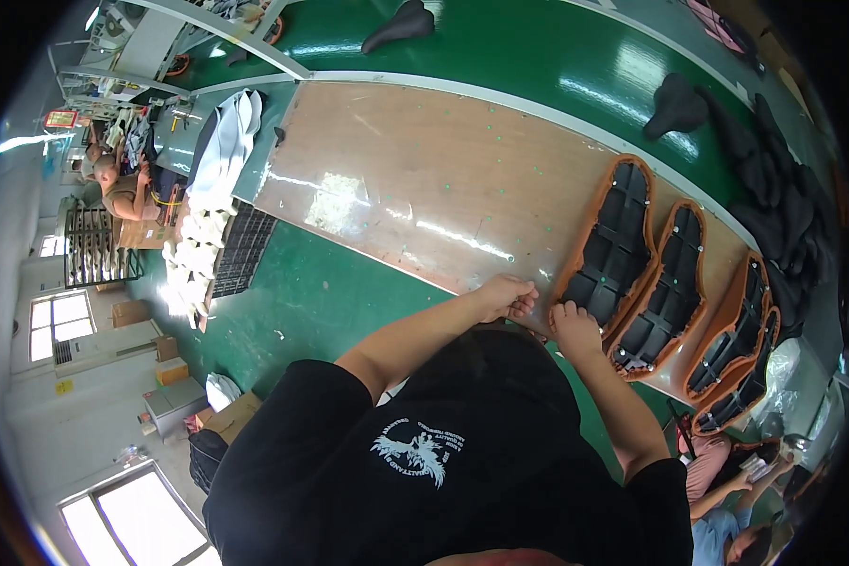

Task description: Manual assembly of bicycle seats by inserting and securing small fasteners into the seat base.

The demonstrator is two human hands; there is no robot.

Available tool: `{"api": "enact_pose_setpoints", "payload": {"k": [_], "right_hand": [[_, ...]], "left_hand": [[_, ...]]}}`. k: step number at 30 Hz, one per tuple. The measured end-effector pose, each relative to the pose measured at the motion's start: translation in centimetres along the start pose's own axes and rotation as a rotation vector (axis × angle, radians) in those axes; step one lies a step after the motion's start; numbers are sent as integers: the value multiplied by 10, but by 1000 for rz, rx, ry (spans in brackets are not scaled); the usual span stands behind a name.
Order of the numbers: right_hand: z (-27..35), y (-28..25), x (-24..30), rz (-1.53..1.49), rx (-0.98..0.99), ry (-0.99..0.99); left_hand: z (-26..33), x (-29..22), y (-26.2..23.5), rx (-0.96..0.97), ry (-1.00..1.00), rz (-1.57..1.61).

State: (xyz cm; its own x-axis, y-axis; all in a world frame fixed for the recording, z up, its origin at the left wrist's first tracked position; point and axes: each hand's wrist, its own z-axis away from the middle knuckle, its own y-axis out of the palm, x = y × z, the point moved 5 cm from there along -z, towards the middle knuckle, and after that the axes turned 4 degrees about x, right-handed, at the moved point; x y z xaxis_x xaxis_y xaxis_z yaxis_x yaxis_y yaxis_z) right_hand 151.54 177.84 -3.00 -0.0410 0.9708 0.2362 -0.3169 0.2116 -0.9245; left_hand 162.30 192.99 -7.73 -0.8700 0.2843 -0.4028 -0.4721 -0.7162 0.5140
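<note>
A long upturned seat (621,241) with a black ribbed base and a brown cover lies on the worktable in front of me, slightly to the right. At its near end, my right hand (575,330) has its fingers curled against the edge of the brown cover. Just to the left, over the table's near edge, my left hand (509,296) is closed with fingers and thumb drawn together. Whatever it pinches, if anything, is too small to make out. Beside the first seat lies a second upturned seat (668,283) of the same kind.
Further right are more upturned brown seats (731,330). The brown worktable (387,170) runs left; beyond it a green conveyor (528,57) carries black saddles (677,104). Piled black covers (774,179) lie far right. Co-workers sit at far left (127,193) and lower right (736,500).
</note>
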Motion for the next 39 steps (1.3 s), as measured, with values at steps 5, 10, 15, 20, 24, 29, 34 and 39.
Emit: {"api": "enact_pose_setpoints", "payload": {"k": [5,10,15,20,24,29,34,39], "right_hand": [[14,27,-30,-47,169,284],[14,-56,-11,-616,-381,179],[-12,-59,-20,-741,-435,155],[-24,-84,-57,-705,-513,44],[-37,-99,-77,-478,-447,-3],[-68,-117,-128,-427,-496,74],[-95,-121,-208,-532,-541,364],[-124,-108,-275,-441,-484,480]], "left_hand": [[-9,-4,16,23,-55,-65],[-5,-20,27,53,-60,-273],[-21,-33,46,220,-98,-251],[-42,-66,65,283,-172,-134],[-45,-99,89,417,-213,132],[-58,-131,95,397,-153,166],[-70,-146,79,450,-29,124],[-77,-157,63,334,11,6]]}}
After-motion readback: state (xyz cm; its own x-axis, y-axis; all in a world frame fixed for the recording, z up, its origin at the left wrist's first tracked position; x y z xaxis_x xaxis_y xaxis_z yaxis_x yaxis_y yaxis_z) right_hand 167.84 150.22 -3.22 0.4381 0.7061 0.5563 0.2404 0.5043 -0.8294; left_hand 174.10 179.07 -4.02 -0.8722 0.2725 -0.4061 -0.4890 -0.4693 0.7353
